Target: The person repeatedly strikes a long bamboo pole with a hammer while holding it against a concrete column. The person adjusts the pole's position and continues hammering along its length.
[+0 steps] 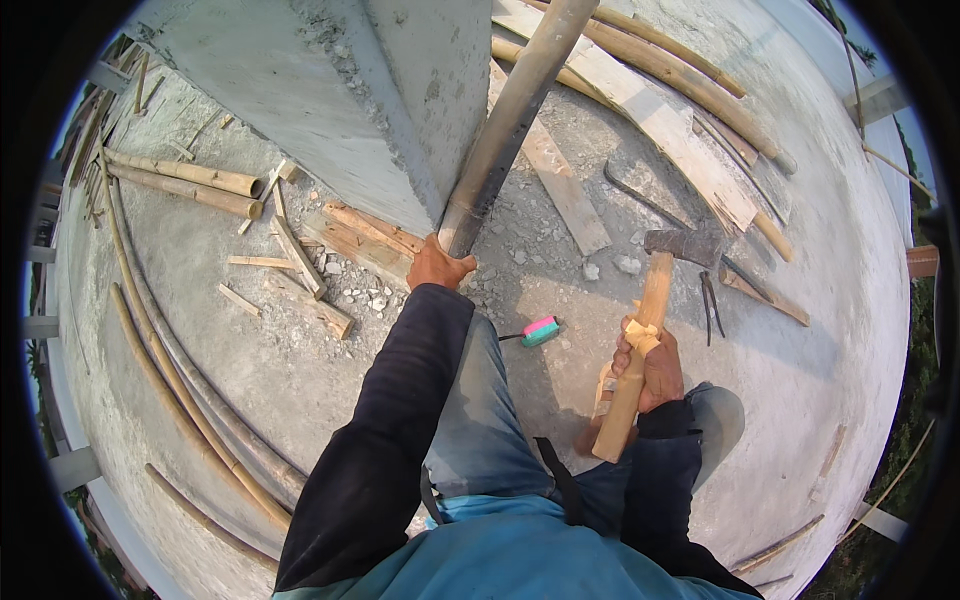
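Note:
My right hand (650, 368) is closed around the wooden handle of a hammer (686, 246). Its dark, heavy head points up and away from me, and a strip of yellow cloth (641, 334) is tied round the handle by my fingers. At the foot of a concrete column (400, 130), my left hand (440, 265) grips the lower end of a leaning bamboo pole (510, 110), thumb out to the right. Part of its fingers is hidden. Beside that hand, a wooden plank (365, 250) lies against the column's base.
A pink and green object (540, 331) lies near my knee. Pliers (712, 308), a bent metal bar (648, 196) and boards (560, 185) lie to the right. Wood scraps (310, 300) and rubble lie left of centre. Long bamboo poles (190, 390) line the left side.

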Action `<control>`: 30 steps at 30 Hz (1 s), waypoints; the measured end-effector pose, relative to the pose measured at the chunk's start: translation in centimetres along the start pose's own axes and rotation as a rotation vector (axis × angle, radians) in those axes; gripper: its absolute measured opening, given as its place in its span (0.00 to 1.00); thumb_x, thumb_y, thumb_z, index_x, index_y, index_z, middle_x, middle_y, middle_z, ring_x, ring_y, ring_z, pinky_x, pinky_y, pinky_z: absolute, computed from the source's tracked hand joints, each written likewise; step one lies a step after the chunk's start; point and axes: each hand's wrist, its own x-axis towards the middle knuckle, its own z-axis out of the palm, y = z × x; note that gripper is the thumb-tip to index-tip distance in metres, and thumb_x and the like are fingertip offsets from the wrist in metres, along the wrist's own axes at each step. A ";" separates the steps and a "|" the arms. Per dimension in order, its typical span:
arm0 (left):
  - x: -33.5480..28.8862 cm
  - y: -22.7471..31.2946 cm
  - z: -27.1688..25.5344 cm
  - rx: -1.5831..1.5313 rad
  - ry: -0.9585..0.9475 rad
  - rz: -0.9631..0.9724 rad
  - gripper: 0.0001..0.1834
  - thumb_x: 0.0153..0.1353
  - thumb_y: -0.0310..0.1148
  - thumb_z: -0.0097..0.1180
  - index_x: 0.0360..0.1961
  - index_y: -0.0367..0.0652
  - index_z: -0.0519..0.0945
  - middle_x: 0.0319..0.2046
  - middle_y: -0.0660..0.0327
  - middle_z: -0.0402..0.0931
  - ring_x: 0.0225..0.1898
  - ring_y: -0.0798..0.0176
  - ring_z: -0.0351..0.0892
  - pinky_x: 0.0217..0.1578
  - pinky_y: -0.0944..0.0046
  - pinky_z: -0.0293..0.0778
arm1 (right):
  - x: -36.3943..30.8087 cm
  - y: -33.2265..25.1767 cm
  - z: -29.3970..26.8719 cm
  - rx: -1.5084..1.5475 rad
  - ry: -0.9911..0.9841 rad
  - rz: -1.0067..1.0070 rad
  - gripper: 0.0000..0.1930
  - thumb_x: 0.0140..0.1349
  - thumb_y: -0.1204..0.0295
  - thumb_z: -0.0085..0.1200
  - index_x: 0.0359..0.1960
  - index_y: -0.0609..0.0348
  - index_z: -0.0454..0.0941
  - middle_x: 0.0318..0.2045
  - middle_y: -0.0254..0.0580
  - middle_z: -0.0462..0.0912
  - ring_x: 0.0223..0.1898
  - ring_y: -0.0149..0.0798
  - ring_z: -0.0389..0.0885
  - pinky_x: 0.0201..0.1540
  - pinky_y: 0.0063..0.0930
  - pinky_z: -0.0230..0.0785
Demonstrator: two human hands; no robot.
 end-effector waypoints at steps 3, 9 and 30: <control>-0.1 0.2 -0.2 0.005 -0.011 -0.010 0.39 0.44 0.48 0.72 0.55 0.36 0.78 0.48 0.41 0.84 0.52 0.40 0.83 0.53 0.47 0.77 | -0.1 0.6 -0.3 0.005 0.003 -0.002 0.09 0.66 0.69 0.60 0.43 0.60 0.77 0.26 0.34 0.74 0.21 0.29 0.73 0.25 0.24 0.69; 0.2 0.0 0.4 0.013 -0.007 -0.022 0.40 0.44 0.49 0.72 0.55 0.36 0.77 0.47 0.40 0.83 0.52 0.39 0.83 0.53 0.46 0.76 | -1.0 1.3 -1.6 0.013 0.007 0.020 0.10 0.66 0.69 0.60 0.43 0.61 0.76 0.25 0.35 0.75 0.21 0.30 0.74 0.24 0.24 0.70; 0.9 -1.3 2.0 0.054 0.038 0.047 0.44 0.41 0.52 0.72 0.58 0.38 0.75 0.49 0.41 0.83 0.54 0.38 0.81 0.53 0.43 0.77 | 8.1 12.6 -10.2 -0.076 0.141 0.465 0.14 0.64 0.73 0.52 0.50 0.66 0.73 0.33 0.53 0.82 0.29 0.50 0.85 0.27 0.44 0.78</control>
